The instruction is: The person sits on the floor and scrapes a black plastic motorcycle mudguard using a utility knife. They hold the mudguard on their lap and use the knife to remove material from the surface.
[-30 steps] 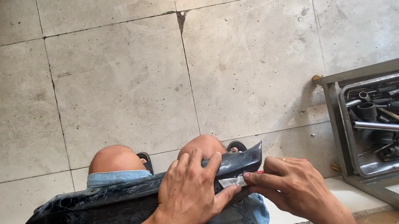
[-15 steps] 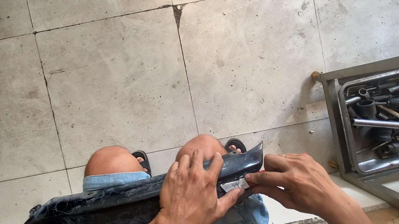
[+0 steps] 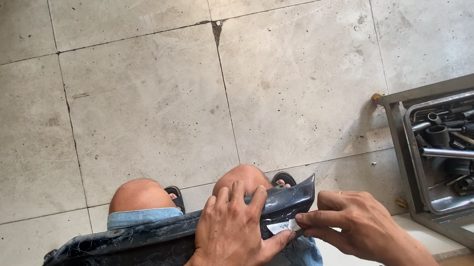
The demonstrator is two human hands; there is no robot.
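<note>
Your left hand [image 3: 233, 233] lies flat on the dark plastic panel [image 3: 173, 246] that rests across your lap, fingers spread and pressing down on its upper face, thumb stretched toward the panel's right end. It presses the panel rather than closing around it. Your right hand [image 3: 353, 224] comes in from the right, thumb and forefinger pinched shut on a small white strip [image 3: 282, 226] that sits against the panel's near edge, just beside your left thumb. Whether the strip is stuck to the panel or only held against it, you cannot tell from here.

The panel runs from the lower left up to a raised, curved tip just past your right knee [image 3: 243, 179]. Your left knee [image 3: 140, 193] shows bare above a blue denim hem, and dark sandals [image 3: 174, 195] peek out beyond both knees.

Past your legs the floor [image 3: 134, 77] is large pale stone tiles with dark grout lines and a chipped joint. Off to the right, well apart from your hands, stands a grey metal tool tray [image 3: 397, 120] filled with sockets, bars and other dark tools.
</note>
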